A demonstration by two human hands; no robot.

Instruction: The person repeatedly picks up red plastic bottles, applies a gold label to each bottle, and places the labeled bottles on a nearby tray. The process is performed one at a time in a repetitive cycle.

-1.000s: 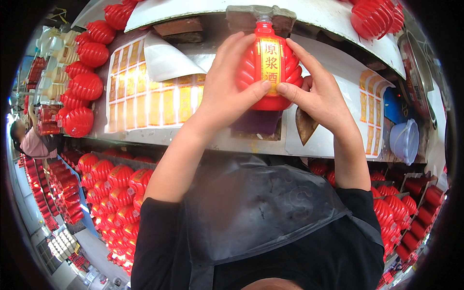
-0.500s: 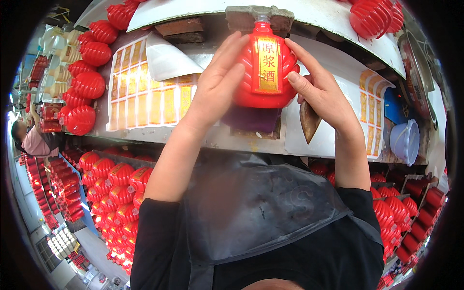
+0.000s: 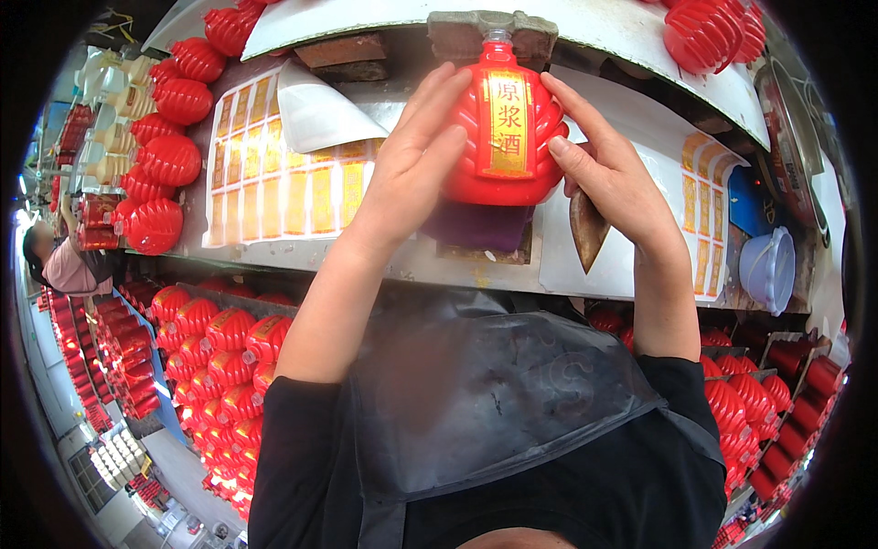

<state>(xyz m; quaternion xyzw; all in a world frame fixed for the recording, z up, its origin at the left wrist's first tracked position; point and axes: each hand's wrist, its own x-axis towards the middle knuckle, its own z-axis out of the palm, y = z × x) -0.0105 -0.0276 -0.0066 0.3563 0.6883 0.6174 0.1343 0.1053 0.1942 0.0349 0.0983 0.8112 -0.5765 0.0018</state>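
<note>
A red ribbed glass bottle (image 3: 544,169) lies on its back, neck pointing away, on a purple cloth (image 3: 477,229). Its clear neck rests on a grey block (image 3: 448,41). Down its front runs a gold-and-red label (image 3: 509,114). My left hand (image 3: 412,160) lies along the bottle's left side, fingers stretched out and close together. On the other side, my right hand (image 3: 617,174) has its fingertips and thumb by the bottle's right shoulder and flank. A pointed brown blade-like tool (image 3: 586,233) sticks out below that palm, its upper end hidden in the hand.
Sheets of gold labels (image 3: 293,197) lie to the left, with a peeled white corner; another label sheet (image 3: 709,215) is at right, near a lilac bucket (image 3: 768,265). Red bottles (image 3: 169,160) line the far left. Stacked bottles (image 3: 229,366) stand below the bench. A person (image 3: 69,261) is at far left.
Hardly anything differs. Both hands stay along the bottle, and the brown tool's tip has shifted very slightly to the right.
</note>
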